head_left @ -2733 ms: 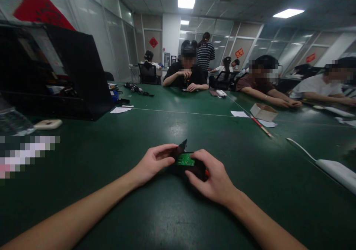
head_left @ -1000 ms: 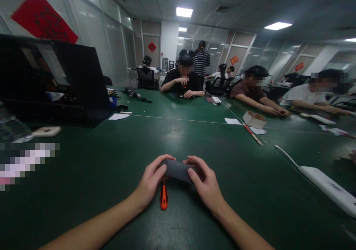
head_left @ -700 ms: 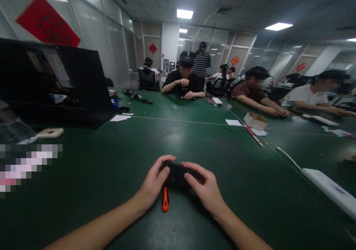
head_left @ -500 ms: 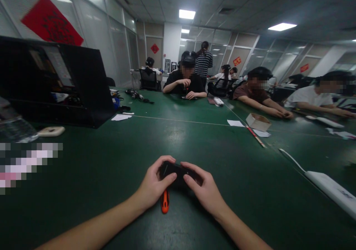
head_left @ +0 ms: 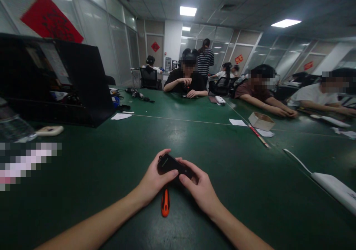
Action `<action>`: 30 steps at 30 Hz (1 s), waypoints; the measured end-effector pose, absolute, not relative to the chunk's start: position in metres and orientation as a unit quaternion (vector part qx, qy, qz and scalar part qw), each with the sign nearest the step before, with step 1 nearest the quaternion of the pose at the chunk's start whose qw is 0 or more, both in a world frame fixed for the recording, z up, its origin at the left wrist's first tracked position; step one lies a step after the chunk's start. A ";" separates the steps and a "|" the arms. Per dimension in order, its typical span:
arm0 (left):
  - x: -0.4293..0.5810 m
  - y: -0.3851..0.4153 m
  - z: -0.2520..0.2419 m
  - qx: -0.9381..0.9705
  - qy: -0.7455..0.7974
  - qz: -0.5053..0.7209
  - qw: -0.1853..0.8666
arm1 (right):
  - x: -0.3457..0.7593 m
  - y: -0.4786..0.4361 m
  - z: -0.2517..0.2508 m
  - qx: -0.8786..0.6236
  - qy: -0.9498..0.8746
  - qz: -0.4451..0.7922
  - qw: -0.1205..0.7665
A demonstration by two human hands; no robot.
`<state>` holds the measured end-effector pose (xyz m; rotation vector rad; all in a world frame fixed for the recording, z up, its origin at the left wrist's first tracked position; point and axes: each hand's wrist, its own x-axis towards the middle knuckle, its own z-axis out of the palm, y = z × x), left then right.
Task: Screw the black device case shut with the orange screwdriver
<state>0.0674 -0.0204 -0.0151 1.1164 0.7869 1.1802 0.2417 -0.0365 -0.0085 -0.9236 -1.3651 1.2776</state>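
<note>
A small black oblong device, its exact kind unclear, is held up over the green table. My left hand grips its left end, thumb across the near face and fingers behind. On the other end my right hand is closed, with its thumb pressed on the near face close to the left thumb. Part of the device is hidden by the fingers. Below my left hand lies an orange and black handle on the table; its far end is covered by the hands.
A black open-fronted box stands at left, beside a clear plastic bottle and a cream object. To the right are a white power strip and a small open box. Several people sit around the table, one opposite.
The black device has tilted in my hands, its left end rising, so more of its face shows. My left fingers have moved up with it. The orange and black handle lies still.
</note>
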 end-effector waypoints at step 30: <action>0.071 -0.008 -0.014 0.585 0.259 0.440 0.631 | 0.236 -0.035 -0.006 -0.389 -0.571 0.535 0.486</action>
